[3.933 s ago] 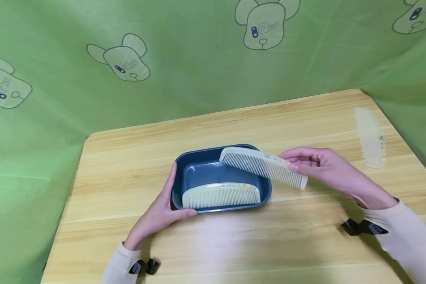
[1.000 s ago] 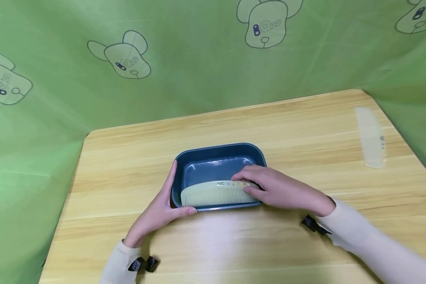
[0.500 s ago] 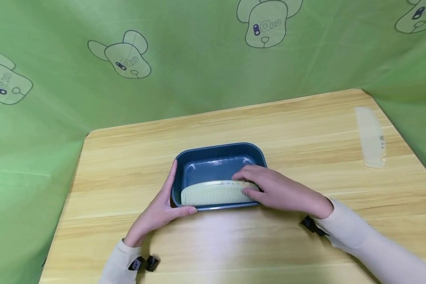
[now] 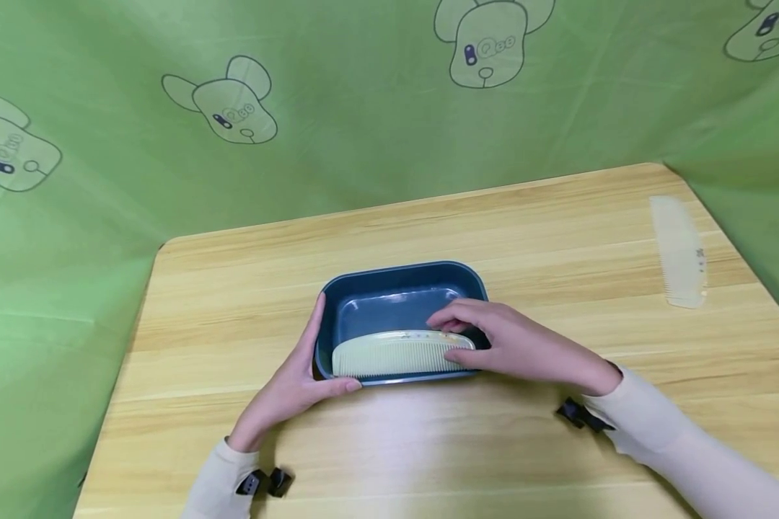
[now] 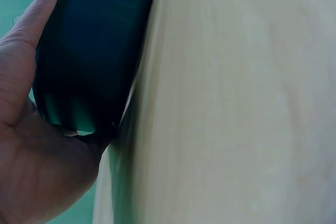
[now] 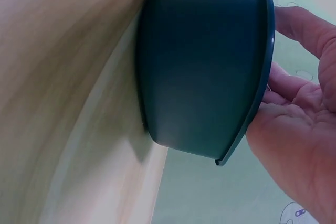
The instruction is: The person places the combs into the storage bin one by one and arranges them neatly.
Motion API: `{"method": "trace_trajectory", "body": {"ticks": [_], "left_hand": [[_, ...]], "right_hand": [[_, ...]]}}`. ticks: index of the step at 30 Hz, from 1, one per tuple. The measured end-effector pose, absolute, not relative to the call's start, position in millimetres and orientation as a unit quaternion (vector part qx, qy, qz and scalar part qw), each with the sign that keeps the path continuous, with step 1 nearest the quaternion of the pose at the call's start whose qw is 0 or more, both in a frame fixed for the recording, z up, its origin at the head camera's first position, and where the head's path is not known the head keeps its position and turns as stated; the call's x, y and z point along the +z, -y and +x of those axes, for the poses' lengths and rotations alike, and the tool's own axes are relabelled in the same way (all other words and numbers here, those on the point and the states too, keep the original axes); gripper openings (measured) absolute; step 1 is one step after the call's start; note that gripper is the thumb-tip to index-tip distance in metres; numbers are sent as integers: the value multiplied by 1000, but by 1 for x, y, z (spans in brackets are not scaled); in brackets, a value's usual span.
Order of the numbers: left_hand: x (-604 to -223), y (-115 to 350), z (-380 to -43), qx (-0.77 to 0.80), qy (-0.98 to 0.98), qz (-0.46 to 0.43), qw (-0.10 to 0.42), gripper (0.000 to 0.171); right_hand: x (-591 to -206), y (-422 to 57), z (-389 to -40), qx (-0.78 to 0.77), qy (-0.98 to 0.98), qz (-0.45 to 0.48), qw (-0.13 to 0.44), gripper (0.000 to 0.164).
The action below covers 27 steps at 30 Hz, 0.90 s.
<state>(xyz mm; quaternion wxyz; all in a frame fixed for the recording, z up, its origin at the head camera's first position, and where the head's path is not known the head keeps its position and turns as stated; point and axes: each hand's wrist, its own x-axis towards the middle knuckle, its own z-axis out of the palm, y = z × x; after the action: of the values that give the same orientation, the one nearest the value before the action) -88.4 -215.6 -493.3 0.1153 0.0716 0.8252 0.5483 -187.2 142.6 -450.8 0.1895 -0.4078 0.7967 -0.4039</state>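
Observation:
A dark blue box (image 4: 389, 271) sits on the table, and my left hand (image 4: 288, 386) grips its left end with fingers along the side and thumb at the near edge. One pale, fine-toothed comb (image 4: 389, 353) lies along the near wall inside; I cannot tell whether another comb lies behind or under it. My right hand (image 4: 503, 339) reaches over the box's right end, thumb in front of the comb and fingers behind its top edge, pinching that end. In the wrist views the box's outer wall (image 5: 100, 35) hides the comb.
Another pale comb (image 4: 680, 252) lies on the wooden table (image 4: 234, 288) at the far right, near its edge. Green cloth (image 4: 350, 130) with printed mouse heads hangs behind and at both sides.
About four seconds ago my right hand held a second comb tilted over the box's right end; it has since moved left and down to the comb inside. Lately it has shifted slightly right.

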Motion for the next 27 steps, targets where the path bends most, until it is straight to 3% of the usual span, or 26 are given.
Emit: {"method": "trace_trajectory", "body": {"ticks": [18,27], "left_hand": [[-496,216,-89,546,-827,68,117,139],[-495,215,-89,548,-825,67,119,138]], "right_hand": [[-439,-167,-185,-480,-786,-327,212,33],[-443,-191,-186,-506,-806,-271,143,31]]}}
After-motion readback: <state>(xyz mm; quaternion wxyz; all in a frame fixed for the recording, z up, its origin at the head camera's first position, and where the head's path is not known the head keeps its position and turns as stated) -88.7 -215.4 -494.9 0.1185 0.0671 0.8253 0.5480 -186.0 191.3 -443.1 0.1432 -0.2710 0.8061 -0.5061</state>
